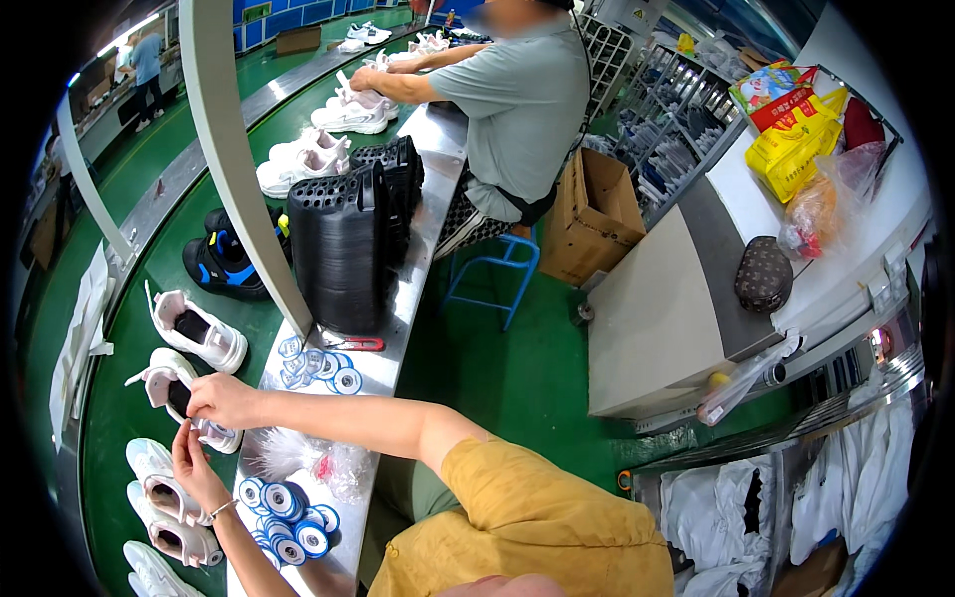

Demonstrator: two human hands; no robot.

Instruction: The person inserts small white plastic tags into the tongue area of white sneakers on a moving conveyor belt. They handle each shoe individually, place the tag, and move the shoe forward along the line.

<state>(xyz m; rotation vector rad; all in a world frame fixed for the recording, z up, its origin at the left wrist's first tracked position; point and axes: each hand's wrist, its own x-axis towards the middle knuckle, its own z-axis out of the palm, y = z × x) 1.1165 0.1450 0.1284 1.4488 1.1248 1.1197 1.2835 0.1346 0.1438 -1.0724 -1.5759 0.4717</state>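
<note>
My right hand (225, 400) reaches across to a white sneaker (169, 375) on the green conveyor belt, its fingers pinched together above the shoe opening. Close beside it my left hand (199, 472), with a bracelet at the wrist, has its fingertips drawn together at the shoe's near side. Both hands' fingertips almost meet; whatever lies between them is too small to make out. Another white sneaker (199, 333) with a dark insole stands just beyond. Several pale shoes (164, 483) line the belt nearer to me.
On the metal ledge (383, 398) lie blue-and-white round tags (284, 507), clear plastic fasteners (298, 453) and a red-handled cutter (356, 344). Black moulded forms (338, 249) stand by a pale post (234, 149). A co-worker (522, 109) handles shoes farther along, near a cardboard box (594, 214).
</note>
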